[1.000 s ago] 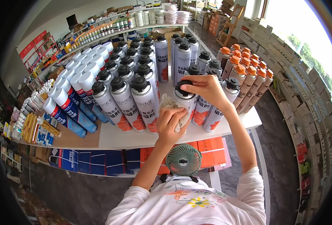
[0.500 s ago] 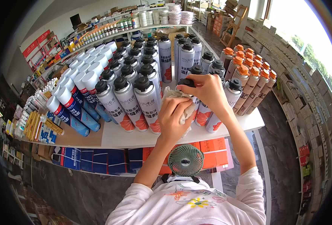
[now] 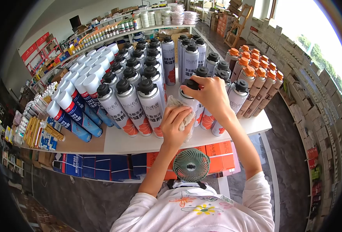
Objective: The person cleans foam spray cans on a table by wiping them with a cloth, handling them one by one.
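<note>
A white can with a black cap stands upright at the front of the white table. My right hand pinches its black cap from above. Pressed against the can's left side is a crumpled, pale cloth, with the fingers of my left hand closed around it. Similar black-capped cans stand in rows to the left, and others stand to the right, partly behind my right hand. My left hand covers part of the held can's lower body.
Blue cans with white caps fill the left side. Orange-capped cans stand at the right. A green fan hangs at my chest, near the table edge. Orange boxes and blue boxes lie beneath the table.
My left hand and the cloth have moved down along the can since the half-second-old frame, showing more of its upper body. My right hand stays at the cap.
</note>
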`<state>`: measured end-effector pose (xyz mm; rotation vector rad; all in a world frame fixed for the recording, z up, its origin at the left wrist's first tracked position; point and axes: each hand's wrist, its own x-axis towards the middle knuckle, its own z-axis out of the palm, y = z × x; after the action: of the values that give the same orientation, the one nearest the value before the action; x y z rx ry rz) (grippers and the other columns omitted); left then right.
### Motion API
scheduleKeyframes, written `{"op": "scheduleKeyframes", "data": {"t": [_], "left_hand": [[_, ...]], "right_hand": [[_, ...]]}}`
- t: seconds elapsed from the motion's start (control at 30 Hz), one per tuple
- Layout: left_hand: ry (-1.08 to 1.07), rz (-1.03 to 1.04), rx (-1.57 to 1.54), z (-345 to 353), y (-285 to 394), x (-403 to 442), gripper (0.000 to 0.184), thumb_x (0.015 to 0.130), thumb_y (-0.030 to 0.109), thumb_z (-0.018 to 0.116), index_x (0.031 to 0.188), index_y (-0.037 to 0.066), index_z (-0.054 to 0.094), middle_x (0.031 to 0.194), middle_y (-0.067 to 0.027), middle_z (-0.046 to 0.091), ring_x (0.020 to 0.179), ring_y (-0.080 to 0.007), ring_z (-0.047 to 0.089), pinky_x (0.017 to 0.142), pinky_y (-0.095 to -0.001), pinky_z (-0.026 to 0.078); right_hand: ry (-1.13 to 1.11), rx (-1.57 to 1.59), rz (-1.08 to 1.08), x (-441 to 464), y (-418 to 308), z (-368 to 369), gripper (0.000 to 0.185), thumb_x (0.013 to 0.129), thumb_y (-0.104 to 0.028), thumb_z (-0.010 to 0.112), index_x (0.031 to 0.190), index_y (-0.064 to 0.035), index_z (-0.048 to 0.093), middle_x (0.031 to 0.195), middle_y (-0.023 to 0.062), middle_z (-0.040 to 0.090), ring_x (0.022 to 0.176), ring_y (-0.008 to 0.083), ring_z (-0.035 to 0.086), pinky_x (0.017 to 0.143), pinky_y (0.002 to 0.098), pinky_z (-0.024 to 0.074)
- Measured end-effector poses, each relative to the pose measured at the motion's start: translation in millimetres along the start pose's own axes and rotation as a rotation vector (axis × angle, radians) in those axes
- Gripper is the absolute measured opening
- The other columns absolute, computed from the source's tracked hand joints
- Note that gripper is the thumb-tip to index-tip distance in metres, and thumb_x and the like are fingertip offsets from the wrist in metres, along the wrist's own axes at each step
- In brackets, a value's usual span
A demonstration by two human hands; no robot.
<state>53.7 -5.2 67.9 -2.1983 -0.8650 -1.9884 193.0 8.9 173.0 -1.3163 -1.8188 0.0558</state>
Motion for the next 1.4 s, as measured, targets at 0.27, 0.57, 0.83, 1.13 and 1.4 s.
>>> {"op": "scheduleKeyframes", "data": {"t": [0.27,0.57,0.83,1.13,1.4], "left_hand": [[0.037,-0.031,-0.036,-0.3,4.3,15.6,0.033,0.062,-0.004,0.082,0.093,0.003,0.076,0.097,-0.006,0.074,0.087,-0.0249,0.065,0.076,-0.0348,0.054],[0.024,-0.074,-0.03,0.4,2.6,8.7,0.031,0.062,-0.004,0.081,0.092,0.005,0.076,0.096,-0.0048,0.074,0.086,-0.024,0.064,0.077,-0.0351,0.054],[-0.03,-0.123,-0.022,5.1,-10.2,-42.6,0.032,0.064,-0.002,0.082,0.094,0.005,0.075,0.099,-0.0029,0.073,0.091,-0.0245,0.063,0.081,-0.0362,0.053],[-0.075,-0.115,-0.136,-7.9,-4.4,-58.5,0.027,0.064,-0.003,0.081,0.09,0.004,0.076,0.096,-0.0049,0.074,0.089,-0.0225,0.064,0.081,-0.0346,0.053],[-0.089,-0.158,-0.205,-10.9,6.5,-52.4,0.024,0.066,-0.002,0.081,0.09,0.002,0.076,0.095,-0.0058,0.073,0.089,-0.023,0.064,0.081,-0.0344,0.052]], "right_hand": [[0.001,-0.07,-0.002,-0.1,1.9,2.8,0.035,0.083,-0.035,0.078,0.092,-0.0016,0.074,0.059,0.0144,0.061,0.049,0.0252,0.058,0.053,0.0354,0.0487],[0.049,-0.095,-0.037,0.0,-0.7,6.1,0.036,0.082,-0.033,0.076,0.072,-0.0002,0.066,0.059,0.0177,0.063,0.056,0.0356,0.065,0.057,0.0412,0.0543],[0.005,-0.1,-0.086,4.3,4.5,-1.6,0.039,0.082,-0.039,0.078,0.084,-0.0002,0.075,0.062,0.018,0.065,0.057,0.034,0.065,0.06,0.0397,0.0545],[-0.581,0.09,-0.051,36.9,28.7,-46.7,0.052,0.084,-0.028,0.082,0.13,-0.0075,0.068,0.117,0.0136,0.073,0.109,0.021,0.07,0.093,0.0328,0.0556],[-0.639,0.323,-0.178,48.3,39.4,-29.8,0.047,0.086,-0.027,0.08,0.128,-0.0111,0.069,0.118,0.0127,0.073,0.11,0.0246,0.069,0.102,0.0359,0.0535]]}}
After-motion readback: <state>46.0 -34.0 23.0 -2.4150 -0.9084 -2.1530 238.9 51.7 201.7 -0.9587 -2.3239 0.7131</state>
